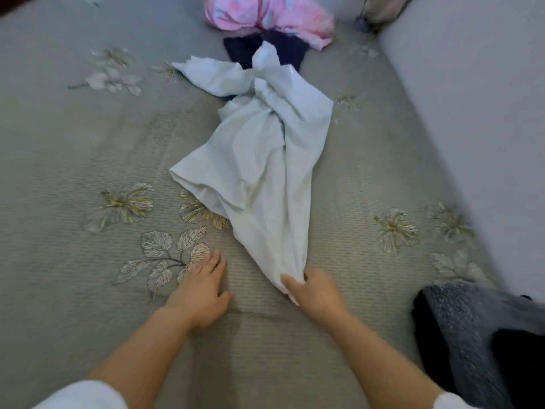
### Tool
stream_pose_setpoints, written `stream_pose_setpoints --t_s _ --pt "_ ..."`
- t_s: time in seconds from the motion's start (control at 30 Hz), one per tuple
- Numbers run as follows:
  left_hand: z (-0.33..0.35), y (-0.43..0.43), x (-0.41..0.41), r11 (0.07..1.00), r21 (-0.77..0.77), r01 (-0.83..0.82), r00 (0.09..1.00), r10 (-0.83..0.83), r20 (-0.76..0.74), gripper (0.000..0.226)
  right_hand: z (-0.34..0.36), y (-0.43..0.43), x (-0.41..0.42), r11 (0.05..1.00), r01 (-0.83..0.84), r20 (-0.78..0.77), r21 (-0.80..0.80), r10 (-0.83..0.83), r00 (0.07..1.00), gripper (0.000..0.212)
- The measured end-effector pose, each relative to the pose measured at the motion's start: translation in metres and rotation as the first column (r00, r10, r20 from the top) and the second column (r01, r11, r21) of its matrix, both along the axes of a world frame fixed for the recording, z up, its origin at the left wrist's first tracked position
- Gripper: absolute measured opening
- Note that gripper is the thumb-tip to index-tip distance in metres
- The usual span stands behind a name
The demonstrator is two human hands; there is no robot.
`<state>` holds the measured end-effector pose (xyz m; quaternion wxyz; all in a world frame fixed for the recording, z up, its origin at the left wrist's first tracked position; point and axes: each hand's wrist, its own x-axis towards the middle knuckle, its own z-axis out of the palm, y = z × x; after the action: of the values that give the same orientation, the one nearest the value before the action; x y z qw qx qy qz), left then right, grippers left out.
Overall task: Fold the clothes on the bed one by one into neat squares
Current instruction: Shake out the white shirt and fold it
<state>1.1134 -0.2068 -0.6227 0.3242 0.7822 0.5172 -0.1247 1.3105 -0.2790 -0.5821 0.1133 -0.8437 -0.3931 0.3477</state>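
Observation:
A crumpled white garment (256, 154) lies stretched along the middle of the bed, its narrow near end bunched. My right hand (317, 292) grips that near end with curled fingers. My left hand (200, 290) rests flat on the bedspread (73, 149) just left of the garment, fingers straight and holding nothing. Beyond the white garment lie a dark navy garment (290, 50) and a pink patterned garment (271, 13) at the far end of the bed.
A dark grey and black cloth pile (472, 335) sits at the near right edge. A pale wall (477, 98) runs along the bed's right side. The grey-green bedspread with embroidered flowers spreads wide to the left.

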Motion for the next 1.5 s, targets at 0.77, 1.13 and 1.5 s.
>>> stream_pose_setpoints --t_s 0.77,1.13,1.5 --pt "0.423 -0.200 -0.103 0.728 -0.371 -0.576 0.420 0.653 0.630 0.011 0.456 -0.173 -0.094 0.827 0.202 -0.789 0.524 0.382 0.482 0.025" --pt "0.512 -0.175 -0.186 0.850 -0.464 -0.250 0.342 0.526 0.779 0.021 0.298 -0.239 -0.177 0.983 -0.153 -0.600 0.097 0.181 0.779 0.065" --pt "0.497 -0.114 -0.240 0.836 -0.270 -0.478 0.466 0.502 0.728 0.069 0.448 -0.166 -0.178 0.781 0.455 -0.808 0.427 0.105 0.579 0.030"
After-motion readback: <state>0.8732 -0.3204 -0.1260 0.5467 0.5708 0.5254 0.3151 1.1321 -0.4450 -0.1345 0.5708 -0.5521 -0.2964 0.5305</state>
